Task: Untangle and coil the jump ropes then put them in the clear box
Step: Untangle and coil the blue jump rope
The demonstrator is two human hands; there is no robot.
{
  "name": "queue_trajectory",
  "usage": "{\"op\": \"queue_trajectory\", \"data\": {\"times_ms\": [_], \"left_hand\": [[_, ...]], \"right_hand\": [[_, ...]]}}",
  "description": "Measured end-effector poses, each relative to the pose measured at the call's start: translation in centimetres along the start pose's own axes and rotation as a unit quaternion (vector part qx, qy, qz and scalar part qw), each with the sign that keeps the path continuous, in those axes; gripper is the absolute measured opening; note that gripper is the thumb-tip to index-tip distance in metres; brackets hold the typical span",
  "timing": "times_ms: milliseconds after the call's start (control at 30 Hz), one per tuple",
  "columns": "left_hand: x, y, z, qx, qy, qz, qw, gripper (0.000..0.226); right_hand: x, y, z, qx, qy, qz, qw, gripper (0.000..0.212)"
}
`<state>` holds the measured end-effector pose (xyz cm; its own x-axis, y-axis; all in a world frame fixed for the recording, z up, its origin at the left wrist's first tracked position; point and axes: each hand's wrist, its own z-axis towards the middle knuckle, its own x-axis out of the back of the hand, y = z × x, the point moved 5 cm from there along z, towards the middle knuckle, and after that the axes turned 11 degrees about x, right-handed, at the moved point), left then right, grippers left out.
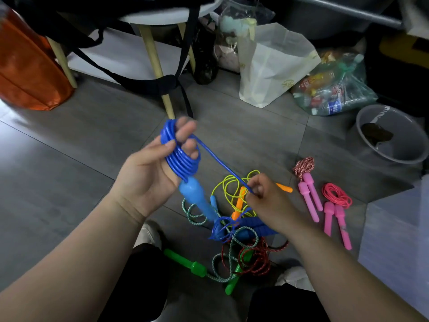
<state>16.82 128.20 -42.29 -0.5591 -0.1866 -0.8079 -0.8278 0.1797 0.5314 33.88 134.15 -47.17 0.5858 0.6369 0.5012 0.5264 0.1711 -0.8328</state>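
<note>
My left hand (151, 168) holds a blue jump rope coil (181, 156) wound round its fingers, with a light blue handle (197, 196) hanging below the palm. A strand of the same blue rope runs down to my right hand (264, 198), which pinches it. Under my hands on the floor lies a tangled pile (239, 233): a yellow rope with orange handles, a teal-white rope with green handles (185, 263), a red speckled rope and a dark blue handle. To the right lie two coiled ropes with pink handles (306, 182) (336, 205). The clear box (399, 228) stands at the right edge.
A grey bin (392, 133) stands at the right. Behind are a white paper bag (274, 63), a bag of bottles (334, 89), an orange bag (27, 66) and a stool with wooden legs (157, 63) draped with black straps. My knees and shoes are at the bottom.
</note>
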Motion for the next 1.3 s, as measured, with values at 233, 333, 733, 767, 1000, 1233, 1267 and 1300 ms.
{"op": "queue_trajectory", "data": {"times_ms": [233,333,733,767,1000,1233,1267,1300], "left_hand": [[2.0,1.1,-0.6,-0.037,0.192,0.005,0.981,0.033],[1.8,0.7,-0.4,-0.021,0.174,0.092,0.980,0.050],[3.1,-4.1,-2.4,0.286,-0.009,0.327,0.901,0.055],[3.0,-4.0,-2.5,0.299,-0.030,0.313,0.901,0.055],[1.5,-3.1,-2.7,0.290,-0.193,0.098,0.932,0.044],[0.7,0.0,-2.0,0.089,-0.118,0.007,0.989,0.056],[1.1,0.0,-1.7,0.078,-0.079,-0.016,0.994,0.057],[1.9,0.3,-1.6,0.064,-0.029,-0.046,0.996,0.061]], "right_hand": [[-1.8,-2.8,-0.9,0.105,-0.087,-0.009,0.991,0.028],[-1.1,-4.9,-1.3,0.174,-0.069,-0.016,0.982,0.019],[-0.8,-8.0,-0.2,0.221,-0.046,-0.096,0.969,0.022],[-0.8,-7.7,0.1,0.213,-0.040,-0.084,0.973,0.020],[-0.3,-7.5,0.7,0.189,0.014,0.042,0.981,0.025],[-2.7,-3.7,1.4,0.090,-0.070,-0.042,0.993,0.017],[-3.5,-3.2,1.2,0.078,-0.116,-0.074,0.987,0.021],[-4.2,-2.8,0.9,0.075,-0.159,-0.121,0.977,0.024]]}}
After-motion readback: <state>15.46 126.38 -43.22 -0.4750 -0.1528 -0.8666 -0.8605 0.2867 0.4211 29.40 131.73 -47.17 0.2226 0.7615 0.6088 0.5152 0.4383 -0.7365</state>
